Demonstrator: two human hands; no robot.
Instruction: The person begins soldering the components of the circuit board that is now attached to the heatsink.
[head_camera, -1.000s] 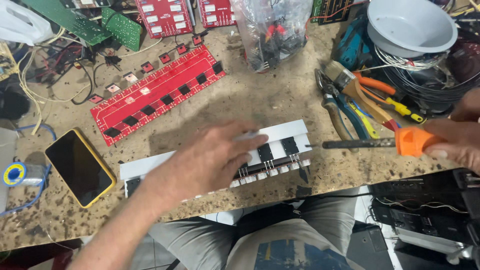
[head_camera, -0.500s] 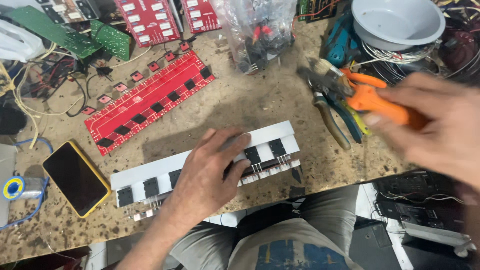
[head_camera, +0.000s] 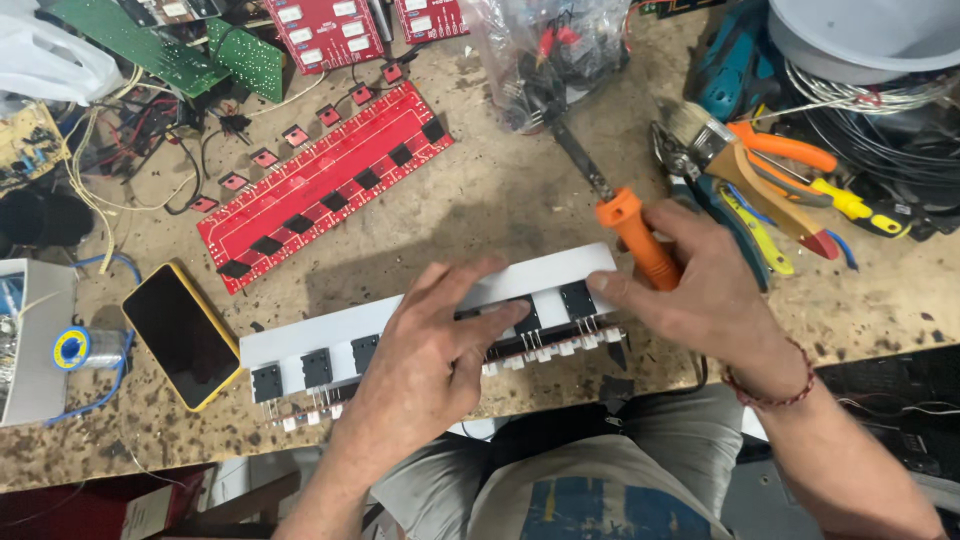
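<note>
A long white metal bar (head_camera: 545, 278) with a row of black transistors lies along the bench's front edge. My left hand (head_camera: 435, 340) rests flat on its middle, fingers spread toward the right. My right hand (head_camera: 700, 295) holds an orange-handled soldering iron (head_camera: 638, 238) at the bar's right end. The iron's dark shaft points up and left, away from me, toward a clear plastic bag (head_camera: 545, 50). My right index finger touches the bar near a transistor (head_camera: 577, 300).
A long red circuit board (head_camera: 325, 185) lies diagonally behind the bar. A phone in a yellow case (head_camera: 180, 335) and a solder spool (head_camera: 75, 350) sit at left. Pliers, a brush and cutters (head_camera: 760, 185) are piled at right, beside a grey bowl (head_camera: 860, 40) and coiled wires.
My right hand has come down from the tool pile with the orange-handled iron to the bar's right end. My left hand stays on the bar, shifted a little to the right.
</note>
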